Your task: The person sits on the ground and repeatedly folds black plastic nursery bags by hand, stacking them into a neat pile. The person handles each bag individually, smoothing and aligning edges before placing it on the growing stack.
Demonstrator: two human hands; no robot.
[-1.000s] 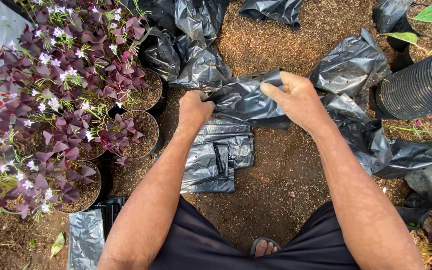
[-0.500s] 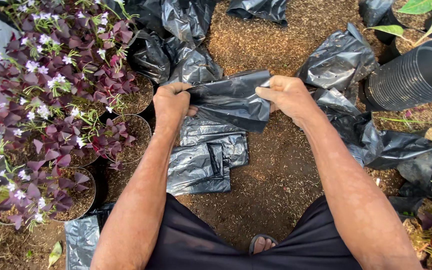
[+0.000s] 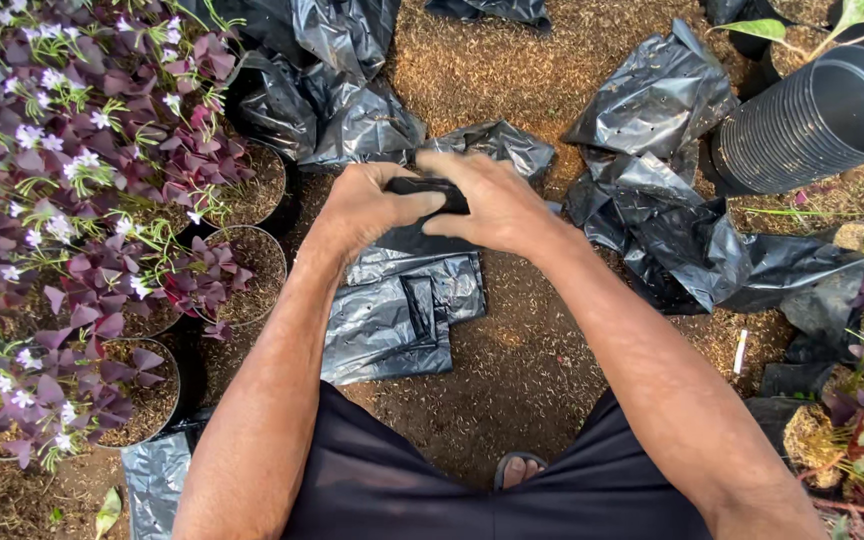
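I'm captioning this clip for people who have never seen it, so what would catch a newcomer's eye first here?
Probably the two bare hands at centre, the left hand and right hand together, pinching a folded black plastic bag above a flat pile of similar bags on the soil. Next, the purple-leaved potted plants with small pale flowers fill the left side. At the upper right lies a stack of black plastic pots on its side.

Soft, even daylight fills the view — bright enough, with no hard shadows on the ground [image 3: 512,340]. The crumpled black plastic bags [image 3: 652,100] catch pale grey sheen along their creases. Sunlight warms the stacked black pots [image 3: 812,120] at the upper right. Focus is sharp throughout — straight lines bow slightly toward the edges.
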